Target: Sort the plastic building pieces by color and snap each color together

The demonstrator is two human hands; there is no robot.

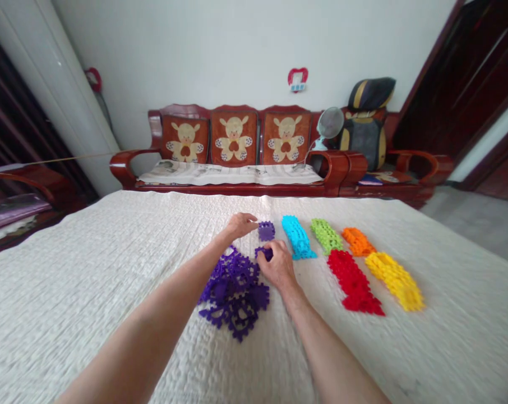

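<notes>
Your right hand (pixel 278 262) grasps small purple toothed piece (pixel 262 254) between fingers. Your left hand (pixel 242 224) has fingertips at left edge of purple square tile (pixel 266 230); cannot tell if gripping. Purple interlocking-tile pile (pixel 237 292) lies nearer you, on white quilted cover (pixel 123 252). Light-blue tile row (pixel 296 238) lies right of purple square tile.

A home, apparently a sitting room. Beyond the far edge of a pale quilted cover (pixel 89 275) stands a carved, glossy red-brown wooden sofa (pixel 232 191), its three brown cushions (pixel 234 137) decorated with cream teddy bears. Near the cover's far right corner, a matching armchair (pixel 424 164) and a small electric fan (pixel 331 122) add to the lived-in look. A red heart-shaped surround (pixel 298 78) brightens the plain white wall (pixel 237 50). Dark curtains (pixel 18 106) hang past the far left corner.
</notes>
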